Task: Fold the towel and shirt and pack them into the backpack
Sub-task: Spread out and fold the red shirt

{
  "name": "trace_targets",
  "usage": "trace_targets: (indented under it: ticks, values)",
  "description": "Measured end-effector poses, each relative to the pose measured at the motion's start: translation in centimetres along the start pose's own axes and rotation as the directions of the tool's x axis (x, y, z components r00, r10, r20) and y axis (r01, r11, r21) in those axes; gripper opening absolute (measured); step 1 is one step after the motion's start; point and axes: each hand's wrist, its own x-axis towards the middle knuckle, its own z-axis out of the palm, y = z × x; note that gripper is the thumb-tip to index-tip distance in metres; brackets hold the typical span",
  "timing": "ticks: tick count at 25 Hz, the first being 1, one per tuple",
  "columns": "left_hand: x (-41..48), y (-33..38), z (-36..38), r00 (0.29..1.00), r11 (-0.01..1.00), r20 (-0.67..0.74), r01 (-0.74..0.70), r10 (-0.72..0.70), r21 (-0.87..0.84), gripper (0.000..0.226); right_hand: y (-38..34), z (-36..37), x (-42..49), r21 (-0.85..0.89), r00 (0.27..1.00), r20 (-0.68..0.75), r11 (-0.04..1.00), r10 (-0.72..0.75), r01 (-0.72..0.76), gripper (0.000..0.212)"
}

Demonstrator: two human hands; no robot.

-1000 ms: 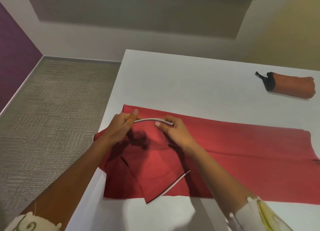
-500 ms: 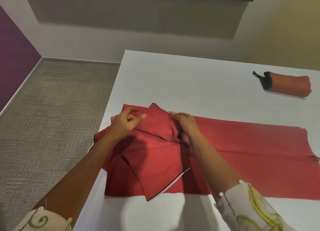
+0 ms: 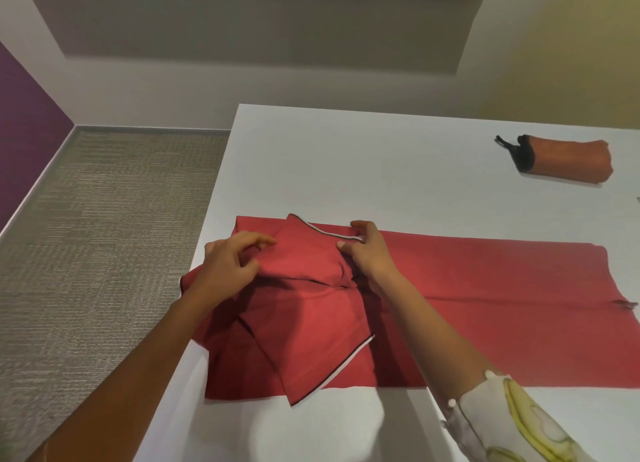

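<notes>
A red shirt [image 3: 485, 299] lies flat across the white table [image 3: 363, 170], with both sleeves folded in at its left end. One sleeve with a white and black trim points toward me; the other lies folded near the far edge. My right hand [image 3: 367, 253] pinches the trimmed edge of that far sleeve between thumb and fingers. My left hand [image 3: 228, 264] rests on the shirt's left part with fingers spread and curled, holding nothing. A rolled orange towel [image 3: 568, 163] with a black end lies at the table's far right. No backpack is in view.
The table's left edge runs right beside my left hand, and part of the shirt hangs over it. Grey carpet [image 3: 104, 253] lies below on the left. A small dark object [image 3: 627, 304] sits at the shirt's right edge.
The trimmed sleeve edge held up between both hands has been laid down toward the far edge. My left hand has let go and now rests on the cloth.
</notes>
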Motion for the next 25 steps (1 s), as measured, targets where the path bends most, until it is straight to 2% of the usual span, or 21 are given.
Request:
trace_targets:
  ticks: [2, 4, 6, 9, 12, 15, 17, 19, 22, 24, 25]
  values:
    - [-0.2, -0.4, 0.2, 0.999, 0.997, 0.028, -0.034, 0.032, 0.075, 0.056, -0.2, 0.1, -0.2, 0.014, 0.998, -0.018, 0.998, -0.054, 0.054, 0.044]
    - [-0.4, -0.3, 0.5, 0.999, 0.982, 0.033, -0.027, 0.021, 0.185, 0.060, -0.1, 0.2, -0.1, -0.101, 0.995, -0.082, 0.994, -0.060, 0.052, 0.040]
    - [-0.8, -0.3, 1.1, 1.000, 0.960, 0.018, -0.027, 0.023, 0.279, 0.061, 0.0, 0.0, -0.5, -0.220, 0.987, -0.156, 0.976, -0.032, -0.003, 0.045]
    - [-1.5, -0.2, 1.8, 0.998, 0.949, -0.070, 0.016, 0.006, 0.314, 0.054, 0.4, -0.4, -1.2, -0.286, 0.995, -0.095, 0.958, 0.002, -0.029, 0.058]
    - [-1.1, 0.8, 2.2, 0.978, 0.937, -0.159, 0.178, -0.135, 0.301, 0.037, 0.6, -0.1, -1.6, -0.207, 0.999, -0.025, 0.978, -0.044, 0.038, 0.044]
    - [0.6, 2.1, 2.4, 0.941, 0.886, -0.141, 0.336, -0.307, 0.319, 0.035, 0.4, 0.3, -1.8, -0.073, 0.995, -0.023, 0.992, -0.101, 0.099, 0.042]
    - [1.0, 2.9, 2.4, 0.927, 0.876, -0.144, 0.375, -0.347, 0.304, 0.028, 0.5, 0.3, -2.0, -0.092, 0.987, -0.047, 0.985, -0.153, 0.148, 0.042]
    - [0.7, 3.5, 2.2, 0.915, 0.872, -0.196, 0.397, -0.352, 0.287, 0.023, 0.9, 0.2, -2.0, -0.216, 0.976, -0.081, 0.959, -0.203, 0.181, 0.040]
    - [-0.7, 3.9, 2.2, 0.888, 0.797, -0.245, 0.459, -0.390, 0.394, 0.017, 1.4, 0.4, -1.9, -0.448, 0.975, -0.062, 0.879, -0.213, 0.163, 0.044]
    - [-1.4, 3.9, 3.0, 0.902, 0.736, -0.293, 0.428, -0.316, 0.524, 0.013, 1.1, 0.6, -2.0, -0.550, 0.977, -0.045, 0.821, -0.211, 0.152, 0.046]
    - [-1.4, 4.0, 3.4, 0.921, 0.726, -0.310, 0.379, -0.235, 0.574, 0.021, 0.9, 0.8, -2.3, -0.599, 0.969, -0.055, 0.784, -0.242, 0.162, 0.047]
